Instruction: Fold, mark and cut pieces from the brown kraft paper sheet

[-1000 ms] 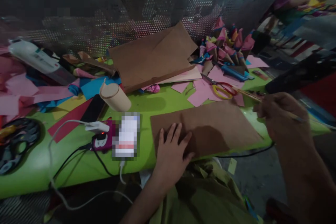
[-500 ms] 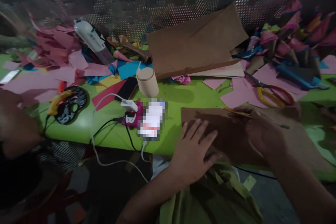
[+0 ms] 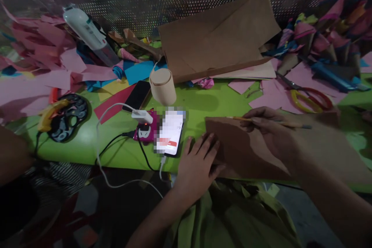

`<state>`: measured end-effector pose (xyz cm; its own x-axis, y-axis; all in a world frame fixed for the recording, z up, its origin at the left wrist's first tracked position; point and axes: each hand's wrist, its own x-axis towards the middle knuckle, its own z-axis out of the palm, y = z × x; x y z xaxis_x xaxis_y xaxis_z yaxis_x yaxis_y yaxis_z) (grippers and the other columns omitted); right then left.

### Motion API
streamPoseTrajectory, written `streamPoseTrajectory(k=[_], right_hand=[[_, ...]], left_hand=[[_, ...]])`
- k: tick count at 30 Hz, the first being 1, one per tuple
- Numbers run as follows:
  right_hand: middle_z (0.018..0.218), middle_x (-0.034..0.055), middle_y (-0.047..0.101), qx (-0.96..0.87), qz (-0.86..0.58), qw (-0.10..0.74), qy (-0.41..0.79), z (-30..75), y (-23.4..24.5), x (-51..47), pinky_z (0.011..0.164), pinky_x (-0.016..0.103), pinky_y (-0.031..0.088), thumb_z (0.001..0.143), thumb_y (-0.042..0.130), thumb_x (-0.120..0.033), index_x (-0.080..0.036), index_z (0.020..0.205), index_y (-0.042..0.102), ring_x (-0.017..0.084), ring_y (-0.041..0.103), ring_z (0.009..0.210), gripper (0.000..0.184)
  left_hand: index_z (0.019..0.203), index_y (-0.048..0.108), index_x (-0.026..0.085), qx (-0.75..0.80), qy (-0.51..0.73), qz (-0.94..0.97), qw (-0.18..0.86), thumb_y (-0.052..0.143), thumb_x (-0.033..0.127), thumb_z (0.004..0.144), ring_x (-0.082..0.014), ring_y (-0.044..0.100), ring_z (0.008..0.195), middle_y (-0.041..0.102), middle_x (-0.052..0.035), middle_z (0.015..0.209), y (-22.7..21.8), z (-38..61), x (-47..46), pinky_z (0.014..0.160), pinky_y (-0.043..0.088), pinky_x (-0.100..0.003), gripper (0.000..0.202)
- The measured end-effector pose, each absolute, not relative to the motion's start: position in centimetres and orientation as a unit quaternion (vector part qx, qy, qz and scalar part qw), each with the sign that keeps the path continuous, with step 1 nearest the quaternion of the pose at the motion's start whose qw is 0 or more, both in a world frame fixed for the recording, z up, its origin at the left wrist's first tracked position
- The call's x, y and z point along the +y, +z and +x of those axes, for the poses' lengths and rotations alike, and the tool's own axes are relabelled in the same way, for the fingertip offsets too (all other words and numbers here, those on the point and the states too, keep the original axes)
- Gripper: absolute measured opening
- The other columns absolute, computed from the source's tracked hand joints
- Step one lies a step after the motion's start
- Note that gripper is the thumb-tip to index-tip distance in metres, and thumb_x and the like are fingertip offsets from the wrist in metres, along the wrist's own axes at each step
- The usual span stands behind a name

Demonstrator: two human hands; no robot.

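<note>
My right hand (image 3: 271,133) is closed around a slim wooden pencil (image 3: 292,124), held near its left end. That end sits at the far edge of a brown paper sheet (image 3: 250,155), close to the sheet's left corner. My left hand (image 3: 197,162) lies with fingers spread at the left edge of the sheet, holding nothing. Just left of it is a lit phone (image 3: 171,133) with a white cable plugged in.
Behind stand a tape roll (image 3: 163,92) and a large folded brown paper (image 3: 215,42). Scissors (image 3: 310,100) lie at right among pink scraps. A dark phone (image 3: 137,95), a purple power adapter (image 3: 149,130) and a glue gun (image 3: 54,114) are at left. Another person's arm (image 3: 14,155) shows far left.
My left hand has slid left from the brown sheet to its edge. My right hand has moved left with the pencil, along the sheet's far edge. The view has shifted slightly.
</note>
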<state>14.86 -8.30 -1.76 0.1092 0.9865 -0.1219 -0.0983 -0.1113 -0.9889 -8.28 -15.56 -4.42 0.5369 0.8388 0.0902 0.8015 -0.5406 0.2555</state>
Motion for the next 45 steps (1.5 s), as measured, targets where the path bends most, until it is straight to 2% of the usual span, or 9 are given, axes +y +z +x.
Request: streamPoseTrajectory(k=[3, 8, 11, 25, 34, 45], right_hand=[[0.071, -0.0020, 0.070, -0.426, -0.530, 0.511, 0.526, 12.5, -2.3, -7.9, 0.061, 0.025, 0.052, 0.070, 0.081, -0.030, -0.023, 0.079, 0.070, 0.014, 0.066, 0.063, 0.016], [0.066, -0.0012, 0.070, -0.496, -0.561, 0.448, 0.488, 11.1, -3.6, -7.4, 0.057, 0.026, 0.053, 0.075, 0.081, -0.047, -0.024, 0.074, 0.064, 0.016, 0.067, 0.062, 0.028], [0.064, -0.0018, 0.069, -0.504, -0.571, 0.449, 0.469, 11.0, -4.1, -7.5, 0.054, 0.026, 0.052, 0.076, 0.080, -0.052, -0.025, 0.073, 0.062, 0.016, 0.066, 0.060, 0.032], [0.065, -0.0015, 0.069, -0.532, -0.591, 0.434, 0.424, 10.8, -4.2, -7.7, 0.055, 0.026, 0.050, 0.078, 0.077, -0.047, -0.026, 0.074, 0.063, 0.016, 0.064, 0.061, 0.026], [0.067, 0.0008, 0.071, -0.544, -0.591, 0.426, 0.416, 10.6, -3.8, -7.7, 0.059, 0.029, 0.051, 0.079, 0.075, -0.053, -0.025, 0.073, 0.062, 0.018, 0.065, 0.064, 0.031], [0.071, 0.0007, 0.072, -0.544, -0.601, 0.431, 0.396, 10.6, -4.4, -7.8, 0.060, 0.029, 0.050, 0.081, 0.073, -0.041, -0.025, 0.075, 0.063, 0.018, 0.065, 0.066, 0.020]], left_hand=[[0.153, 0.046, 0.023, 0.468, 0.104, 0.873, 0.093, 0.052, 0.051, 0.100, -0.0250, 0.040, 0.149, 0.047, -0.0055, 0.161, -4.5, -8.3, -15.6, 0.125, 0.030, -0.051, 0.060], [0.150, 0.049, 0.023, 0.469, 0.109, 0.871, 0.100, 0.047, 0.054, 0.102, -0.0257, 0.042, 0.148, 0.048, -0.0051, 0.160, -4.6, -8.4, -15.5, 0.124, 0.031, -0.052, 0.058], [0.149, 0.051, 0.022, 0.469, 0.115, 0.869, 0.105, 0.044, 0.055, 0.102, -0.0258, 0.043, 0.147, 0.049, -0.0053, 0.160, -4.7, -8.4, -15.6, 0.123, 0.032, -0.052, 0.057], [0.148, 0.052, 0.022, 0.469, 0.129, 0.865, 0.121, 0.041, 0.055, 0.104, -0.0246, 0.042, 0.148, 0.049, -0.0038, 0.160, -4.8, -8.5, -15.7, 0.123, 0.031, -0.051, 0.056], [0.148, 0.051, 0.022, 0.468, 0.129, 0.867, 0.115, 0.045, 0.054, 0.103, -0.0249, 0.042, 0.148, 0.048, -0.0039, 0.161, -4.9, -8.6, -15.8, 0.122, 0.034, -0.052, 0.056], [0.150, 0.049, 0.023, 0.467, 0.125, 0.869, 0.103, 0.044, 0.054, 0.103, -0.0244, 0.042, 0.149, 0.047, -0.0024, 0.161, -4.9, -8.6, -15.7, 0.122, 0.035, -0.051, 0.056]])
